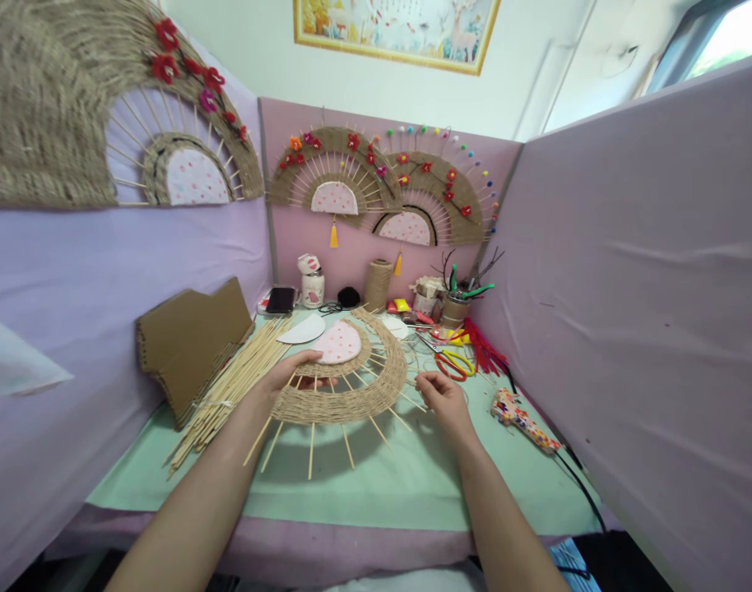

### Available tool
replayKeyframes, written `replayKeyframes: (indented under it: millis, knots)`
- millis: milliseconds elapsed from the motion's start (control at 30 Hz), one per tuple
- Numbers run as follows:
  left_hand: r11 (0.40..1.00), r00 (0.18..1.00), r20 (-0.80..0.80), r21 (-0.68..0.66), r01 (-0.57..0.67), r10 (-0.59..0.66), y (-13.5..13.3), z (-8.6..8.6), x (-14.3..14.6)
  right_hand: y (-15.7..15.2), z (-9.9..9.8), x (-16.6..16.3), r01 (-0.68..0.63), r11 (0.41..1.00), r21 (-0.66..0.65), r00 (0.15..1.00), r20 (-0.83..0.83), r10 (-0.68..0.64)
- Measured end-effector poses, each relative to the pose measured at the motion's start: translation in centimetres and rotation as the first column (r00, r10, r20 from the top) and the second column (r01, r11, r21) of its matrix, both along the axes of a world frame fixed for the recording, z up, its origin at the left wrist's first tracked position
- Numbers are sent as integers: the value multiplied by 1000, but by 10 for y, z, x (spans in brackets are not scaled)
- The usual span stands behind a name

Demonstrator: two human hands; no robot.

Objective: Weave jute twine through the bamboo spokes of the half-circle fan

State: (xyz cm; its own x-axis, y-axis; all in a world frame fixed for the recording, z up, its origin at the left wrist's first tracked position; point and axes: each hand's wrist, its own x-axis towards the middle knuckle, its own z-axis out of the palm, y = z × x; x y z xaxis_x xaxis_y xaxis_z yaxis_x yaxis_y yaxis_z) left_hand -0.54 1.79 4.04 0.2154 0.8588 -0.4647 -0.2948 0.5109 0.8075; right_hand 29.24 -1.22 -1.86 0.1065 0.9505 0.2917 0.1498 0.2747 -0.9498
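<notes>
A half-round fan frame (pixel 336 404) of sticks woven with brown twine is held above the table, its bare stick ends fanning toward me. My left hand (pixel 290 372) grips it at the left, by the padded half-circle of white cloth with pink dots (pixel 341 343), thumb on top and fingers underneath. At the fan's right edge, my right hand (pixel 438 393) is closed in a pinch on a thin strand of twine (pixel 411 381). Most of that strand is hidden by the fingers.
On the left lie a bundle of sticks (pixel 234 382) and folded cardboard (pixel 188 337). A twine spool (pixel 378 284) stands behind. To the right are scissors (pixel 453 363), red cords (pixel 485 349) and a patterned glue gun (pixel 524 421) with a cable. Finished fans (pixel 438 177) hang on the partitions.
</notes>
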Motion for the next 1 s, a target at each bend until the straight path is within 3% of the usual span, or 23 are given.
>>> replayKeyframes:
  millis: [133, 300, 433, 600, 767, 1000]
  knots:
    - [999, 1000, -8, -42, 7, -7, -5, 9, 0, 1, -3, 2, -80, 997, -9, 985, -155, 78]
    - [993, 1000, 18, -115, 9, -7, -12, 19, 3, 1, -4, 2, -107, 994, 23, 970, -219, 109]
    - [996, 996, 87, -87, -17, 24, -10, 15, 2, 3, -6, 2, -127, 991, 51, 961, -239, 136]
    - [997, 992, 128, -72, 12, -2, -7, 9, -1, 3, -8, 1, -112, 992, 61, 975, -186, 122]
    - [995, 990, 140, -88, 45, -32, -7, 4, -4, -1, -6, -3, -142, 989, 52, 960, -235, 150]
    - [992, 996, 23, -81, 93, -91, -22, 12, -2, -1, -5, -3, -166, 986, 3, 952, -261, 161]
